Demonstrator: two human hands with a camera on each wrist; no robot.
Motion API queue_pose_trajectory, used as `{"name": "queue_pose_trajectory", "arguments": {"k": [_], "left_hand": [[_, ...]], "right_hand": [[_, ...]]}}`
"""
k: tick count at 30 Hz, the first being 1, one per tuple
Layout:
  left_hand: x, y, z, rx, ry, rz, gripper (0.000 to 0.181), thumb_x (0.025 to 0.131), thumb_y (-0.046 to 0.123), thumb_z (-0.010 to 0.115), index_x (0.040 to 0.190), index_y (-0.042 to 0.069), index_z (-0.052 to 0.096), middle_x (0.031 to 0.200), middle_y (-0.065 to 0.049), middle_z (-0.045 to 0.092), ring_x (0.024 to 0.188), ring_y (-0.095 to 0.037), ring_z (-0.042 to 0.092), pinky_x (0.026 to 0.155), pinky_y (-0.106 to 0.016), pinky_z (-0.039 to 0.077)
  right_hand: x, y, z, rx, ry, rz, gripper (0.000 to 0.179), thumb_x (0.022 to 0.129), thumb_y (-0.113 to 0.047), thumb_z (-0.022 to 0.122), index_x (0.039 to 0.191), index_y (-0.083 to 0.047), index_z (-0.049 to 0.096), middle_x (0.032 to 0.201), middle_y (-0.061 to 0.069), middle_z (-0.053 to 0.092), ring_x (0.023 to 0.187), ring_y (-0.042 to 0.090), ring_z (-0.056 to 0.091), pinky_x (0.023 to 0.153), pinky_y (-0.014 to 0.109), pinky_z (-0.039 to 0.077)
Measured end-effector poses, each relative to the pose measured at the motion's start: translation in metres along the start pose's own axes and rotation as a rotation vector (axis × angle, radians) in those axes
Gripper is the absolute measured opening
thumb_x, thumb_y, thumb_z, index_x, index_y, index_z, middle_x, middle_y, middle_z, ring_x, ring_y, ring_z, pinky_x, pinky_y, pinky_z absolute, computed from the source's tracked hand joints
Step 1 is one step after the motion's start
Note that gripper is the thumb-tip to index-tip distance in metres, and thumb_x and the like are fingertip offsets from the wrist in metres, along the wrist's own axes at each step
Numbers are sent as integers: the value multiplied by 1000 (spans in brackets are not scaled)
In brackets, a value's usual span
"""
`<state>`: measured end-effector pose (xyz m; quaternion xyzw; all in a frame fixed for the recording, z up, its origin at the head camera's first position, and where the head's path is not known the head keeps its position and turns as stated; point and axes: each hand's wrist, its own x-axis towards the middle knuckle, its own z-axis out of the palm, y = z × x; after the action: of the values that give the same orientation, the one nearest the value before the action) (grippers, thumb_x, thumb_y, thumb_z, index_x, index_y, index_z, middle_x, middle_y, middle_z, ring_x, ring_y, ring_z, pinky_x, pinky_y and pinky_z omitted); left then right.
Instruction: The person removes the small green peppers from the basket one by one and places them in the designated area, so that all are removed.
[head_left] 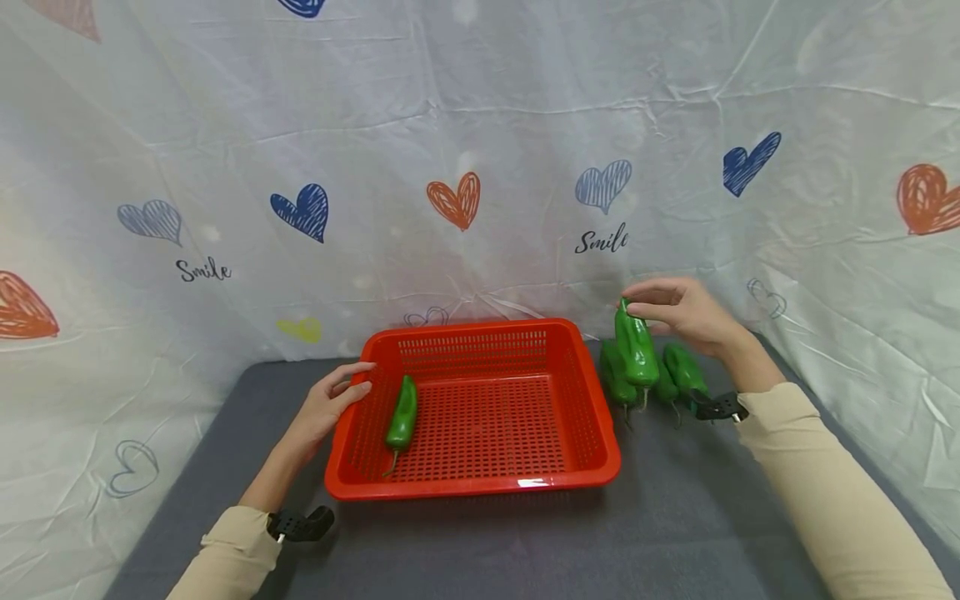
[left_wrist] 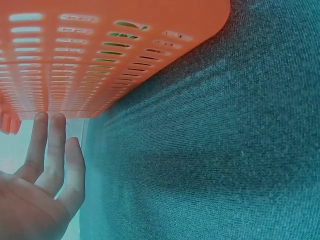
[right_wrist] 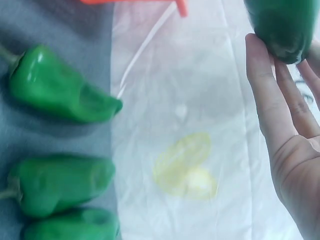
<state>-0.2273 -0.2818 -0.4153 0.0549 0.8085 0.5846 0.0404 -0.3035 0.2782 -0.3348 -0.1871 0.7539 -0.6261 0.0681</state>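
Note:
My right hand [head_left: 684,317] pinches a long green chili pepper [head_left: 636,348] near its tip, and the pepper hangs stem down, raised beside the basket's right side. In the right wrist view, the lower end of the held pepper [right_wrist: 284,27] is at the fingertips. Several more green peppers lie on the table below that hand, among them a left one [head_left: 613,373] and a right one [head_left: 684,369]. A red plastic basket [head_left: 480,490] stands in the middle, with one green pepper [head_left: 402,414] inside at its left. My left hand [head_left: 321,410] touches the basket's left rim, fingers loosely extended.
A dark grey cloth [head_left: 480,550] covers the table. Behind it and along both sides hangs a white sheet [head_left: 517,150] printed with hearts and "Smile". The perforated basket wall [left_wrist: 100,45] rises close to the left hand.

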Motion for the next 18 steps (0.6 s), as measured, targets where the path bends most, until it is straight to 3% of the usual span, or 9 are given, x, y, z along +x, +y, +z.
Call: {"name": "queue_pose_trajectory", "arguments": {"k": [18], "left_hand": [[-1,0,0,3,8,-16,53,103,35,64,149,13,51,145,-23,48,118,-38,58,83,-44,57]], "right_hand": [[-36,46,-50,-172,85,56,41,99,-16,70,133,6,61,119,-9,68,108,7,63,81,28,54]]}}
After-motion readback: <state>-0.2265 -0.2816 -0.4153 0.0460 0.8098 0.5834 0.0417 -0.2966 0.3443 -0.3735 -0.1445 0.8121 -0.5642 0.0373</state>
